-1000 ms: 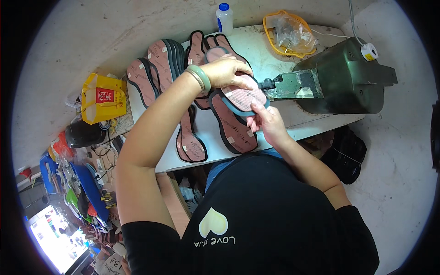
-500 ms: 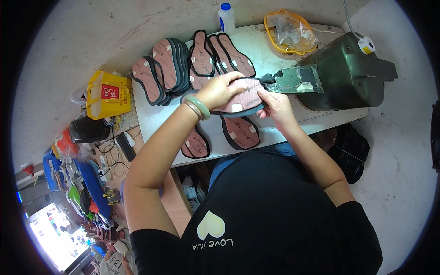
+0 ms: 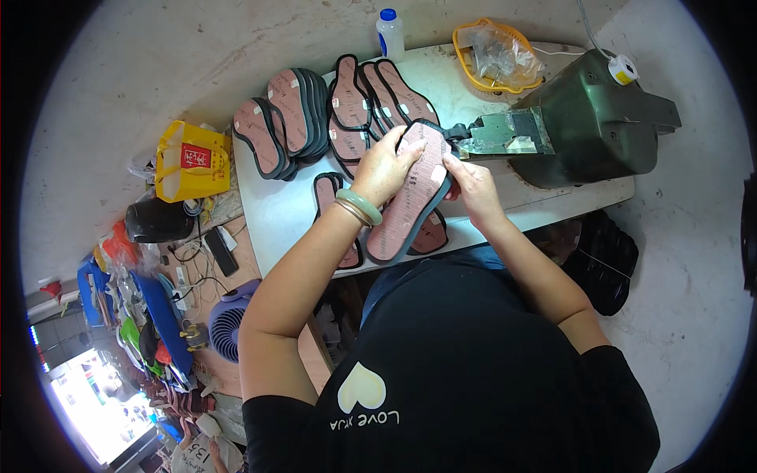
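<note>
Both my hands hold one shoe insole (image 3: 406, 206), pinkish-brown with a dark rim, above the white table (image 3: 272, 209). My left hand (image 3: 382, 167) grips its upper left part, and a green bangle sits on that wrist. My right hand (image 3: 467, 180) pinches its right edge. The insole's toe end touches the arm of a dark green machine (image 3: 587, 118). More insoles lie on the table under my hands (image 3: 327, 193).
Stacks of similar insoles (image 3: 296, 110) lie at the table's far left. A white bottle with a blue cap (image 3: 389, 33) and a yellow bowl holding plastic (image 3: 495, 54) stand behind. A yellow bag (image 3: 192, 162), a small fan (image 3: 227, 325) and clutter cover the floor at left.
I have turned the insole from lying across to pointing lengthwise at the machine arm. Both hands have shifted along it and kept their hold.
</note>
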